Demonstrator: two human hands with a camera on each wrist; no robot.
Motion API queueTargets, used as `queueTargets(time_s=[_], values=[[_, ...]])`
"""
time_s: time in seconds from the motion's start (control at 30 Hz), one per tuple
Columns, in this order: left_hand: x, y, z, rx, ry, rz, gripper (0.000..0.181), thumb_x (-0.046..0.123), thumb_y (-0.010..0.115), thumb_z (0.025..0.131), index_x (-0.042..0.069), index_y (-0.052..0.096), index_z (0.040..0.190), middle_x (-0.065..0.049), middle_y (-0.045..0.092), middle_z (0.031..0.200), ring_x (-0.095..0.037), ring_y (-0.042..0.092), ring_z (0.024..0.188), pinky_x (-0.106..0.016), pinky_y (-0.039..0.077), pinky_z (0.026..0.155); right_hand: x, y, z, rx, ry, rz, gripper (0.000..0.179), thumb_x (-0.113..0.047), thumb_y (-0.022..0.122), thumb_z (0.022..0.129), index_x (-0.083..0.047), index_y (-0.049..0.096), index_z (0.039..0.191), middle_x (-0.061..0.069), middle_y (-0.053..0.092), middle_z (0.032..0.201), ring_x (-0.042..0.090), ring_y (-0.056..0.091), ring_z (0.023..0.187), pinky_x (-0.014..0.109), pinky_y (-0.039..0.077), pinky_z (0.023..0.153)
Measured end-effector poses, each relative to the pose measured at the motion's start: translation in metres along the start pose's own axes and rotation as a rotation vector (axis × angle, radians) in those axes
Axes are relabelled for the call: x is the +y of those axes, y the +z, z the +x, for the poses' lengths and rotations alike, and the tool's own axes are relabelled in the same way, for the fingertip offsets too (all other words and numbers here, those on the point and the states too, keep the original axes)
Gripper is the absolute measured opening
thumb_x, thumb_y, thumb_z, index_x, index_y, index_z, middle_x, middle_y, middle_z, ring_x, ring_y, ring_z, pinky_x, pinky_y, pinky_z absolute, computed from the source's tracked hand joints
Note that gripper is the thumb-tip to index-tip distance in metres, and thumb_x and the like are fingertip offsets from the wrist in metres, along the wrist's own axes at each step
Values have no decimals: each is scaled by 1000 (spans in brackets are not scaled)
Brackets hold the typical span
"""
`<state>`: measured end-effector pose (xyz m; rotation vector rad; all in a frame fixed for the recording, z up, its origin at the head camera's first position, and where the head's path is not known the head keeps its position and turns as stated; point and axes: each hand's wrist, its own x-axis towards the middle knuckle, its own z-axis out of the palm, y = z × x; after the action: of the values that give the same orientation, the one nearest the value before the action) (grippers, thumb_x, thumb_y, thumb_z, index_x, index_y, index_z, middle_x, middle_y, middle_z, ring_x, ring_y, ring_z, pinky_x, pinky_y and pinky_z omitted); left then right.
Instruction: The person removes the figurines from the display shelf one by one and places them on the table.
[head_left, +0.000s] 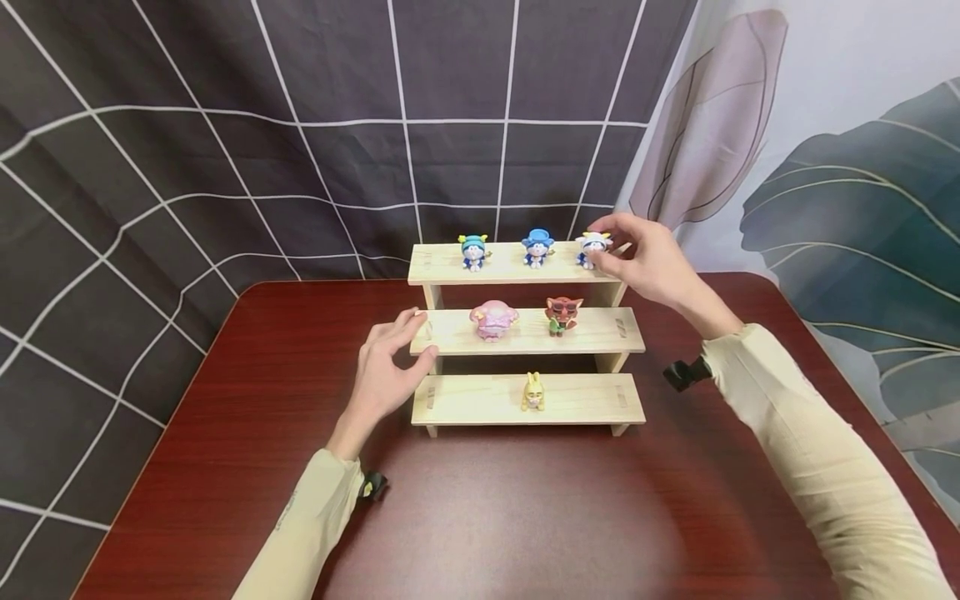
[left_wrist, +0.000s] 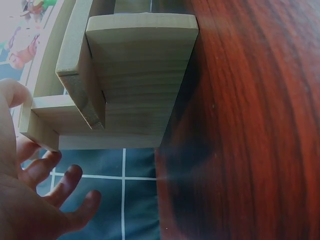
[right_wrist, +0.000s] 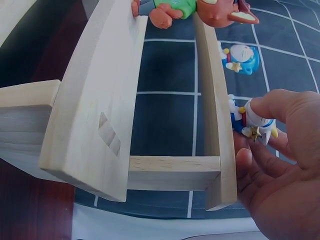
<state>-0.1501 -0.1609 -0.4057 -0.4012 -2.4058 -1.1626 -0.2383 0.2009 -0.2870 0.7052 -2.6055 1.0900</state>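
A three-step wooden display stand [head_left: 577, 407] carries several small figurines. At the right end of the top step, my right hand [head_left: 651, 257] pinches a blue-and-white cat figurine [right_wrist: 254, 119] with a white horned hat, its base at the board. Beside it sit a figurine in a blue hat [head_left: 537, 250] and one in a teal hat with yellow horns [head_left: 473, 252]. My left hand [head_left: 386, 367] holds the left end of the middle step between thumb and fingers, the other fingers spread loosely. That step bears a pink figurine [head_left: 493, 321] and a reddish-brown fox figurine [head_left: 562, 317].
On the bottom step sits a yellow rabbit-eared figurine [head_left: 533, 392]. The stand rests on a dark red wooden table [head_left: 525, 508]. A dark grid-patterned curtain [head_left: 330, 158] hangs behind it, and a pale leaf-print cloth [head_left: 847, 208] hangs at the right.
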Motion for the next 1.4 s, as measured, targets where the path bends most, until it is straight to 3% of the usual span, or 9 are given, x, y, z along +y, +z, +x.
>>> queueTargets(time_s=[0.43,0.93,1.4], values=[[-1,1,-1,7,-1,-5,48,21,75,85,10,68,131,-11,59,138,-34,54,112,-52,40,91,-1,-3,-11,37,-8,-11,29,-5,74,87,0,67,115,13,70,96,8,60,70,18,44,60],[-2,1,-2,16,15,-9,48,21,76,84,11,68,131,-10,59,138,-35,54,112,-52,39,91,-5,-7,-38,62,-58,10,28,-2,74,86,1,66,113,11,70,93,8,59,74,17,45,64],[-2,1,-2,18,24,-8,48,20,76,84,9,68,131,-12,59,138,-35,54,112,-52,40,92,-9,-6,-59,60,-43,-21,30,-2,76,84,-3,67,113,7,68,84,16,56,63,20,41,57]])
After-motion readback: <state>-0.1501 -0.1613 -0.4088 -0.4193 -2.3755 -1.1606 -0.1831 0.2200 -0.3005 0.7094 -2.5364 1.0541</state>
